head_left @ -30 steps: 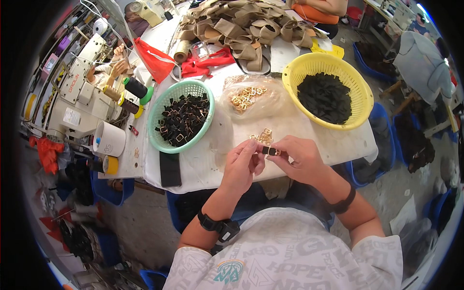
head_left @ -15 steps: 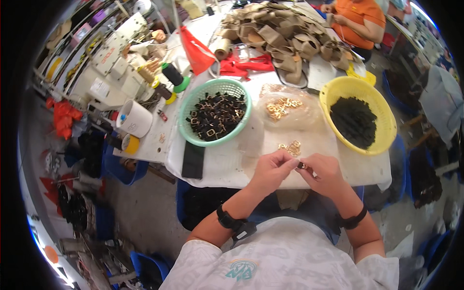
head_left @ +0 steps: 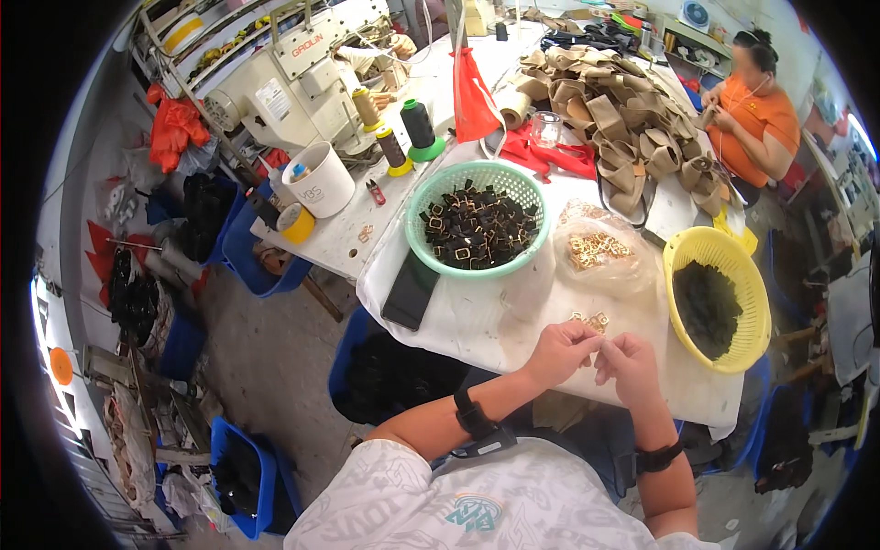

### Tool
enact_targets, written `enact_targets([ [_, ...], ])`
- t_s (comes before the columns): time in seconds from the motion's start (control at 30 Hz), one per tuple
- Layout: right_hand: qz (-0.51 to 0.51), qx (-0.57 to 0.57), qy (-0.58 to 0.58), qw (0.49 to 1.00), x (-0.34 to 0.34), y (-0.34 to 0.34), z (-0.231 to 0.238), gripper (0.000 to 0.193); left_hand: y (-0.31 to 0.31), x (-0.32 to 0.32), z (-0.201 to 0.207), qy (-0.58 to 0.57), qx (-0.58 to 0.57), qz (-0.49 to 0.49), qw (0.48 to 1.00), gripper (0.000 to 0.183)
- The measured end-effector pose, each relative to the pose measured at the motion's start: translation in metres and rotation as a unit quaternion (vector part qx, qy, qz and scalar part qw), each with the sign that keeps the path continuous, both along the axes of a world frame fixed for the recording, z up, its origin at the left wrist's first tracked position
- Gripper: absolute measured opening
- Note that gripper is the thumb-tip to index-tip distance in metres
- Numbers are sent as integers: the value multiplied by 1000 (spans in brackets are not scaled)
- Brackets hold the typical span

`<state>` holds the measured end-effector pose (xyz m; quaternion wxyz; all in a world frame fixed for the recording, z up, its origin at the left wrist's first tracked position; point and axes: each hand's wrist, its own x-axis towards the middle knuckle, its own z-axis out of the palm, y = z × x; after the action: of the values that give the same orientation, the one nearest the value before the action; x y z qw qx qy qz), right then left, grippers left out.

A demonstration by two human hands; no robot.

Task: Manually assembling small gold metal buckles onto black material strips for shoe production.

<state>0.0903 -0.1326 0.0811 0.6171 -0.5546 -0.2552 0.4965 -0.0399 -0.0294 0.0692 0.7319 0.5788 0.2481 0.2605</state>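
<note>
My left hand (head_left: 561,356) and my right hand (head_left: 629,365) meet over the front edge of the white-covered table, fingers pinched together. Whatever sits between their fingertips is too small and hidden to make out. Just beyond them lies a small pile of gold buckles (head_left: 594,321). More buckles fill a clear plastic bag (head_left: 632,278) behind that pile. To its left stands a mint-green basket (head_left: 529,186) of black strap pieces with gold buckles (head_left: 477,225). A yellow basket (head_left: 757,307) on the right holds black strips (head_left: 706,307).
A black phone (head_left: 411,295) lies beside the green basket. Farther left are a white cup (head_left: 318,188), thread spools (head_left: 420,128) and a sewing machine (head_left: 284,87). Tan pieces (head_left: 614,115) heap at the back, near a person in orange (head_left: 759,124). Blue bins (head_left: 344,371) stand below.
My view has swung left, so the table sits farther right in it. The small black piece with a gold buckle, visible at my right fingers before, is now hidden. My hands stay together.
</note>
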Motion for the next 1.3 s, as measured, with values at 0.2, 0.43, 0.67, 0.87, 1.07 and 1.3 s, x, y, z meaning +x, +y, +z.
enact_targets([
  [0.2, -13, 33, -79, 996, 2, -4, -2, 18, -3, 0, -3, -5, 34, 3, 999, 15],
  [0.43, -38, -12, -313, 949, 20, -5, -29, 14, 46, 7, -12, 69, 113, 9, 991, 17],
  [0.67, -123, -11, -336, 934, 32, -20, -56, 12, 183, -24, 49, 88, 216, 230, 945, 14],
  [0.87, -134, -2, -216, 967, 39, -18, -69, 11, 239, -31, 21, 361, 390, 233, 814, 19],
  [1.07, -151, 8, -205, 967, 42, -22, -70, 10, 223, -28, 31, 237, 416, 359, 801, 20],
  [1.3, -154, 3, -158, 975, 44, -20, -72, 10, 100, -32, 10, 119, 458, 107, 874, 5],
])
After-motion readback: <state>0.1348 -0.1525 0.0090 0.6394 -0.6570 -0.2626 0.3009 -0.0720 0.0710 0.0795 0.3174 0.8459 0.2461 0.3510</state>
